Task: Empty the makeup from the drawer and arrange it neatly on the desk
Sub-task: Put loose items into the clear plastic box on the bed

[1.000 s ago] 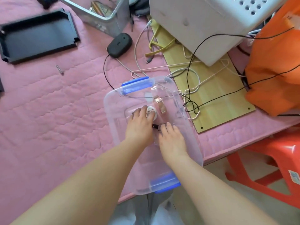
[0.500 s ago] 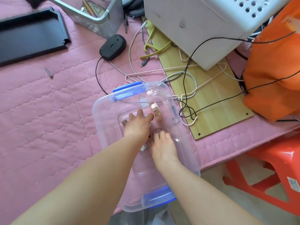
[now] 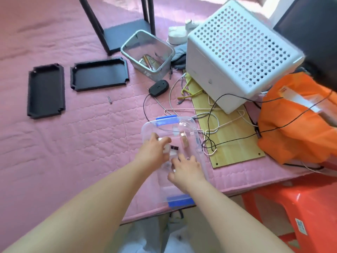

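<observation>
Both my hands are down inside the clear plastic storage box with blue clip handles, which sits on the pink quilted bed cover near its front edge. My left hand has its fingers curled round a small white round makeup container, gripping it over the middle of the box. My right hand reaches in just beside it, fingers loosely bent toward the box floor; I cannot tell whether it grips anything. A small dark makeup piece lies between my hands, and a round rose-gold compact stands on edge against the box's right wall. Beyond the box lie a black computer mouse, tangled cables over a pale wooden board, a white perforated basket and two black rectangular trays.
</observation>
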